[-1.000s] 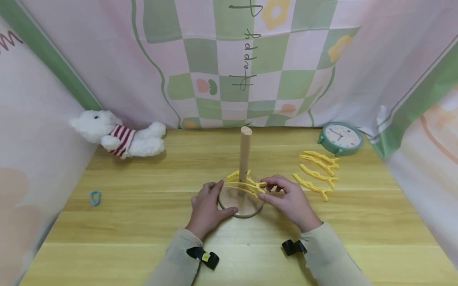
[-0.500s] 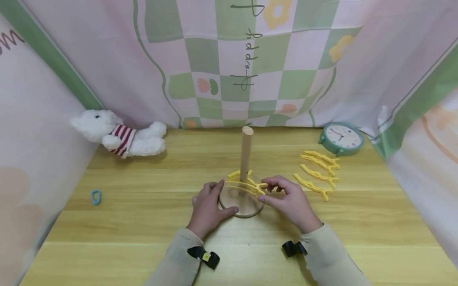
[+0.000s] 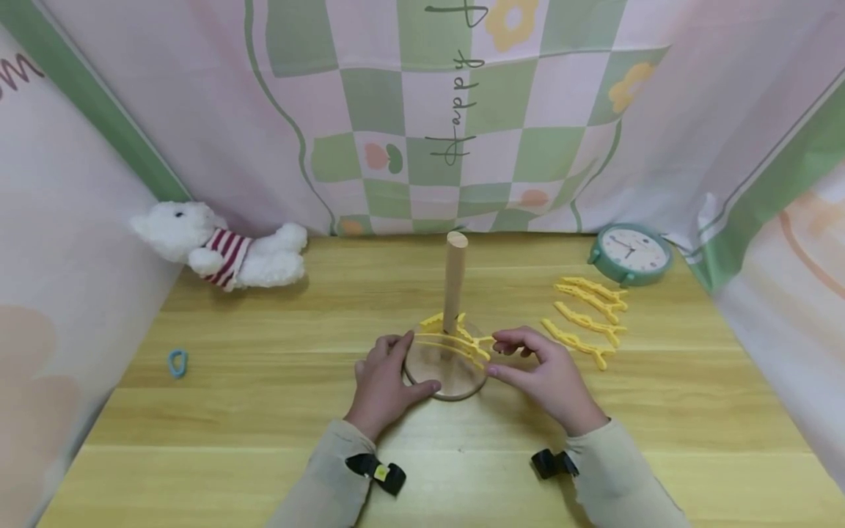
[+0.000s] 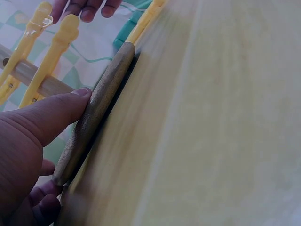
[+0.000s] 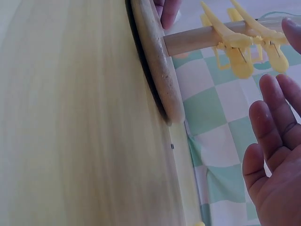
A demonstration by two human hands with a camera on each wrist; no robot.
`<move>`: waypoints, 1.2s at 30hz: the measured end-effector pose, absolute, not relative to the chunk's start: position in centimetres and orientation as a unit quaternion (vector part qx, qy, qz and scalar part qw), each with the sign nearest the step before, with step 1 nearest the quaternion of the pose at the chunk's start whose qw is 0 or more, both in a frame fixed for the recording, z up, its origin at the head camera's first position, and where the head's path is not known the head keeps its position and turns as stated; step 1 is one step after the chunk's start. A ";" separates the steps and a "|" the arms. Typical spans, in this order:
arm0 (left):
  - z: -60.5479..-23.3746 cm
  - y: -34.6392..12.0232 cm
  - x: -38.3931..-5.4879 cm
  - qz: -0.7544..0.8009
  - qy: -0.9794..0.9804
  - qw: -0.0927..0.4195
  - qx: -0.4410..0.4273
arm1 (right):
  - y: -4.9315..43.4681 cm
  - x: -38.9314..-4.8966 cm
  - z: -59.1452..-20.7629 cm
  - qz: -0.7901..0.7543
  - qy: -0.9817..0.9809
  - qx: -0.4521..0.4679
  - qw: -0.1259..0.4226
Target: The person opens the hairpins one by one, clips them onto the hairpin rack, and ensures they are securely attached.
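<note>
A wooden stand, with a round base [image 3: 452, 383] and an upright pole [image 3: 455, 279], stands mid-table. My left hand [image 3: 385, 383] grips the base at its left; the left wrist view shows the thumb [image 4: 70, 106] on its edge and fingertips at the far side. Two yellow hair clips [image 3: 462, 345] are clamped across the lower pole, one above the other, handles to the right. My right hand [image 3: 546, 375] is just right of those handles, thumb and fingers apart. In the right wrist view a gap shows between its fingers [image 5: 268, 120] and the clips [image 5: 235, 52].
Several more yellow hair clips [image 3: 579, 343] lie in a row at the right, in front of a green alarm clock [image 3: 630, 253]. A white plush toy [image 3: 227, 257] lies at the back left. A small blue ring-shaped piece [image 3: 177, 363] is on the left.
My right hand has let go of the clip handles and moved slightly right. The clips stay on the pole, and my left hand keeps its place on the base.
</note>
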State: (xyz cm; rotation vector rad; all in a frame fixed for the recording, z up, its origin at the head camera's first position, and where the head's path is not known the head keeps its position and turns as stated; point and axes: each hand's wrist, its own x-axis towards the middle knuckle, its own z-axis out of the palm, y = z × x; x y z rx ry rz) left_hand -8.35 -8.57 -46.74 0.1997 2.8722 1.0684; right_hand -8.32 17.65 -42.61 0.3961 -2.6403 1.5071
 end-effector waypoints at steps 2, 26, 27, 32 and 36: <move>-46.7 -8.6 -8.4 0.347 0.935 0.035 0.066 | 17.9 -8.2 -42.6 0.490 -0.862 0.129 0.040; -46.7 -8.6 -8.4 0.352 0.933 0.042 0.062 | 22.6 -7.0 -43.5 0.416 -0.904 0.075 0.071; -46.7 -8.6 -8.4 0.352 0.933 0.043 0.060 | 22.9 -6.9 -43.5 0.412 -0.905 0.075 0.071; -46.8 -8.6 -8.4 0.350 0.934 0.043 0.060 | 24.4 -6.7 -43.5 0.398 -0.913 0.061 0.064; -46.8 -8.6 -8.4 0.348 0.935 0.044 0.058 | 25.5 -6.6 -43.6 0.386 -0.919 0.047 0.058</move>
